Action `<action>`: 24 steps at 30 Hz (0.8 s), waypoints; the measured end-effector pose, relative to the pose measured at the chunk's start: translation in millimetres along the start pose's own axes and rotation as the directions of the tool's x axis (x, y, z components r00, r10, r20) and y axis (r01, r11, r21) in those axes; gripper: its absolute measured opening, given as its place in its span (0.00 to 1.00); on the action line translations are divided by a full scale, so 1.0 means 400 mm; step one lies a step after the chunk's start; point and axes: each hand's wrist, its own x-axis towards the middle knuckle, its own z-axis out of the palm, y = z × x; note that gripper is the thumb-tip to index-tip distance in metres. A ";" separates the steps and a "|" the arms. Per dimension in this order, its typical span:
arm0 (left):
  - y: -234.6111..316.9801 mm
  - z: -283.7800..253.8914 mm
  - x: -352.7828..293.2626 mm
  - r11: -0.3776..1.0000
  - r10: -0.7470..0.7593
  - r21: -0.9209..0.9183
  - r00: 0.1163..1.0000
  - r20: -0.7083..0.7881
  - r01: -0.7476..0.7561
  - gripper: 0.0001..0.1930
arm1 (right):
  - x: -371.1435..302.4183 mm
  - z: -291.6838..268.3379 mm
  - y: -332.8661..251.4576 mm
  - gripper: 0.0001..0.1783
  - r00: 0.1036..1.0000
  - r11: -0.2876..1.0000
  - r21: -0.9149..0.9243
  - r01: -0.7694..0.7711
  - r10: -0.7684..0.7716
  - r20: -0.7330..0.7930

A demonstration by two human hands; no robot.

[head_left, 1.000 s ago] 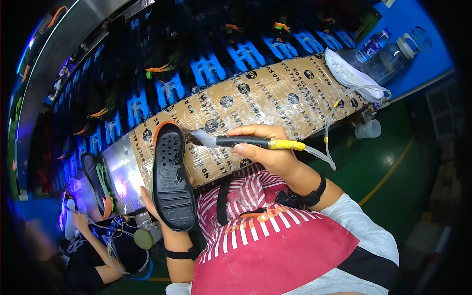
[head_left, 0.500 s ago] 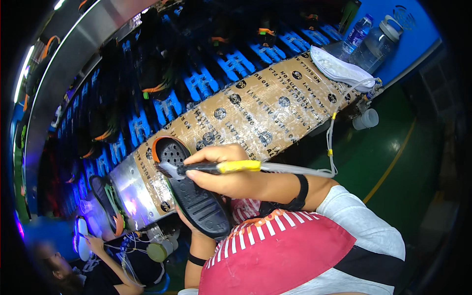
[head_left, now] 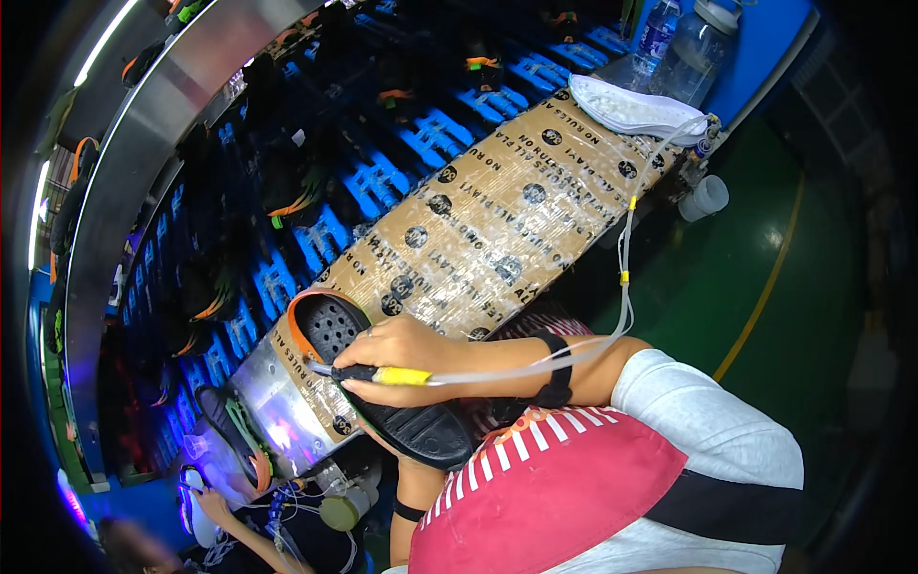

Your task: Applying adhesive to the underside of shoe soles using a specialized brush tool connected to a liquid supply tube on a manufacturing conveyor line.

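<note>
1. Right hand (head_left: 397, 349): fingers closed round a slim brush (head_left: 356, 372) with a black grip and yellow band; pale tip at the left edge of the sole, contact uncertain
2. Black rubber shoe sole with an orange rim and a hole-punched far end (head_left: 421, 435): left of centre, slanting over the near edge of the bench, underside facing up
3. Left hand: hidden behind the sole, so its grip cannot be told; left forearm (head_left: 419, 478) rises to the sole from the near side
4. Bench surface of brown printed cardboard under shiny clear film (head_left: 469, 230), bare metal plate (head_left: 273, 407) at its left end
5. Clear plastic tube with yellow bands (head_left: 626, 239): runs from the brush to the right end of the bench
6. White sole-shaped shallow piece (head_left: 622, 122), far right: whitish clumps inside
7. Behind it, clear bottle with a blue label (head_left: 656, 38) and larger clear jug with a pale lid (head_left: 696, 57); contents not readable
8. White cup (head_left: 705, 198), beside the right bench end: contents not visible
9. Olive-lidded jar (head_left: 339, 512), near left: contents hidden
10. Further left, a co-worker's hand (head_left: 212, 504) at a white shoe piece (head_left: 199, 507)
</note>
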 end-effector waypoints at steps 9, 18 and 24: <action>-0.004 -0.009 0.012 1.000 0.018 -0.011 1.000 0.011 -0.018 0.30 | -0.004 -0.003 -0.003 0.12 0.992 0.974 -0.210 0.082 -0.059 0.113; 0.013 -0.008 0.014 0.998 0.050 -0.030 0.998 0.027 -0.049 0.30 | 0.012 -0.037 -0.035 0.12 0.999 0.977 -0.214 0.015 -0.025 -0.045; 0.018 -0.008 0.025 0.997 0.062 -0.045 0.997 0.049 -0.059 0.29 | -0.006 -0.025 -0.073 0.15 0.932 0.987 -0.058 0.149 -0.120 0.343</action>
